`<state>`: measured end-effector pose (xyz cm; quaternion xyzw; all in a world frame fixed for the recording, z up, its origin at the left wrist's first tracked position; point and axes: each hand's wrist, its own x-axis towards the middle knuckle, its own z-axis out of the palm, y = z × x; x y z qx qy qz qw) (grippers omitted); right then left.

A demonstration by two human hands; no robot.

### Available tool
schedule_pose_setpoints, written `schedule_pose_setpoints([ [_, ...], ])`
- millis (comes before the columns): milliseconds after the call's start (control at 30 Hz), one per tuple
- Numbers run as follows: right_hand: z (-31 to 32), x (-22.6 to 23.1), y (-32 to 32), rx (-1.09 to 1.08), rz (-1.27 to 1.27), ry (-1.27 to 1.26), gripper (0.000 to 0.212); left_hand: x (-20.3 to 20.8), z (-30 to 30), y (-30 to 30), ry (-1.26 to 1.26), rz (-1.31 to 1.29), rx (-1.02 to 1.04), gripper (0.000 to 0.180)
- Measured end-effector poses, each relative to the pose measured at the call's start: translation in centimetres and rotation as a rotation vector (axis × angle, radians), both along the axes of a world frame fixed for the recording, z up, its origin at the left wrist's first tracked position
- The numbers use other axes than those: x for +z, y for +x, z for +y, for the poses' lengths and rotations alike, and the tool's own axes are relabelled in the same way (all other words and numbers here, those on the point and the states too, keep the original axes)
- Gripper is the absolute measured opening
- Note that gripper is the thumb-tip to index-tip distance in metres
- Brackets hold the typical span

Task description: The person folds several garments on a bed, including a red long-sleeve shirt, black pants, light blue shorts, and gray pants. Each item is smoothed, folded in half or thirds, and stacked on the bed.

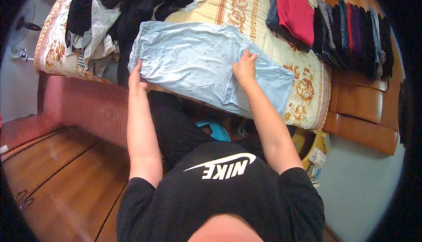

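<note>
Light blue pajama pants (189, 55) with a small dark print lie folded lengthwise near the front edge of the bed. Their gathered elastic waist is at the left, and the legs run to the right, one checked cuff lying across the other leg. My left hand (137, 78) holds the near corner of the waistband, with some fingers hidden by the cloth. Farther right, my right hand (245, 68) is closed on the leg fabric beside the checked cuff, its fingers bent.
A heap of black, grey and white clothes (118, 9) covers the bed's far left. At the far right lie folded red and dark garments (295, 13), beside a row of folded clothes (351, 35) on a brown leather surface (365, 127). The patterned bedspread (307, 92) shows between.
</note>
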<state>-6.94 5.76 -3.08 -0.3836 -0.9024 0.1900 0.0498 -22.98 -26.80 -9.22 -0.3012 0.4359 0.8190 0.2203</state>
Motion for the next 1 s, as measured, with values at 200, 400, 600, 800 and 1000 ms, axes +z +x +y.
schedule_pose_setpoints([
  [200,0.1,-1.4,-0.4,0.095,0.1,0.055,0.05,-1.1,-0.7,-0.1,0.032,-0.04,-0.015,0.043],
  [400,-0.7,-1.7,-1.1,0.157,0.24,0.092,0.05,-2.7,-1.1,-0.8,0.11,-0.025,-0.008,0.042],
  [600,-2.9,-1.2,0.9,0.129,0.33,0.16,0.063,-1.5,-0.8,-0.3,0.057,-0.064,0.007,0.039],
  [800,-6.6,-2.7,8.4,0.008,-0.206,0.164,0.075,3.9,0.7,2.2,-0.227,0.165,-0.02,0.041],
  [1000,-8.9,-1.5,11.6,0.214,-0.091,0.164,0.075,5.8,2.1,2.9,-0.383,0.531,0.014,0.042],
])
